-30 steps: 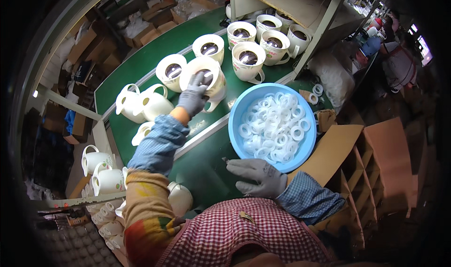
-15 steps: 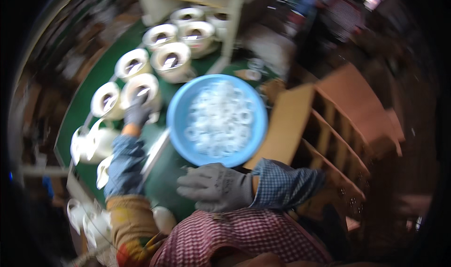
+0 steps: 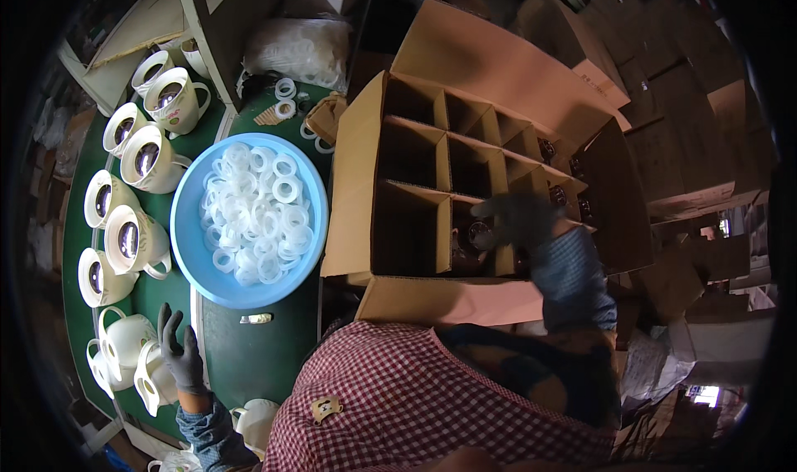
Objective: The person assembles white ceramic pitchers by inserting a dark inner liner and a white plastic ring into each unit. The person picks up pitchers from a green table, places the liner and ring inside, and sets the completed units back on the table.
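My right hand [image 3: 521, 221], in a grey glove, reaches into a compartment of the divided cardboard box [image 3: 349, 190]. Its thumb and fingers are at the round mouth of a brown glass vessel [image 3: 465, 254], closed about its rim; the shaded box hides part of the grip. My left hand [image 3: 183, 354], gloved too, is raised palm up with its fingers apart and nothing in it. Beside it are white handled pitchers [image 3: 158, 381] on the green table [image 3: 232, 364]. Several cream pitchers [image 3: 137, 239] with dark, shiny round openings stand in two rows farther away.
A blue basin [image 3: 187, 260] full of translucent white rings [image 3: 257, 210] stands between the pitchers and the box. A small pale tube-like item [image 3: 256, 318] lies in front of it. A shelf post [image 3: 203, 40] rises behind. Stacked cartons [image 3: 681, 123] fill the right side.
My view has swung to the right. My left hand has drawn back from a cream pitcher and opened. My right hand has moved from in front of the basin into the box.
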Demonstrator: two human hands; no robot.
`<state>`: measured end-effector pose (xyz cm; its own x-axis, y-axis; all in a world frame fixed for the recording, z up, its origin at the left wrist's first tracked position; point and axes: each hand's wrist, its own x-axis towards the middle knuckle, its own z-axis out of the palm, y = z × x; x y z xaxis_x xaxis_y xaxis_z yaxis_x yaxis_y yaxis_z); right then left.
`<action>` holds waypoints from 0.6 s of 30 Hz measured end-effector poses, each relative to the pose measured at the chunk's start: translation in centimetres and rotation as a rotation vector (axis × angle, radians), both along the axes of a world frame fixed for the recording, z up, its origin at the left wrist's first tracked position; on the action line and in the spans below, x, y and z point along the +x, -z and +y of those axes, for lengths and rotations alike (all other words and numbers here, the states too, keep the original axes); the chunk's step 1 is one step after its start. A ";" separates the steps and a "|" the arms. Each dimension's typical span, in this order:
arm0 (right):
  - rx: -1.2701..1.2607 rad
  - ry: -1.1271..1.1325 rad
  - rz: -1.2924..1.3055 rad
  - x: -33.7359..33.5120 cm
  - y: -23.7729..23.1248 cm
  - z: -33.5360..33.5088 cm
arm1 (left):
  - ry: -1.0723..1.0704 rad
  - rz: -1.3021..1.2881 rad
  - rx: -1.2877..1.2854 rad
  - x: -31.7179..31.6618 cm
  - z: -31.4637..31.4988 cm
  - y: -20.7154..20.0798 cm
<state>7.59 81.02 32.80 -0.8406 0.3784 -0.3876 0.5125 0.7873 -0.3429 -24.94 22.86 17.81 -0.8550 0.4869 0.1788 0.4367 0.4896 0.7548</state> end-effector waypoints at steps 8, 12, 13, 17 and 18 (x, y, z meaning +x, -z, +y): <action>0.042 0.021 0.320 1.6 4.0 -3.0 | 0.115 -0.001 0.005 3.8 5.4 -2.7; 0.302 -0.086 0.520 0.7 -8.0 -4.9 | 0.221 -0.108 0.023 6.1 6.4 -5.0; 0.337 -0.160 0.620 -0.2 -8.7 -5.0 | 0.224 -0.182 0.060 6.7 6.5 -5.0; -0.041 -0.333 0.725 -7.3 -9.2 -9.5 | 0.406 -0.631 0.421 10.2 7.4 -2.8; -0.185 -0.384 0.713 -9.7 -9.6 -12.6 | 0.457 -0.771 0.566 11.1 8.1 -2.6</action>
<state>-2.06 68.38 42.44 -0.9659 -0.0027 0.2590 -0.1696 0.7624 -0.6244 -13.83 30.93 20.40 -0.5907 0.8062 -0.0329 -0.2034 -0.1093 0.9730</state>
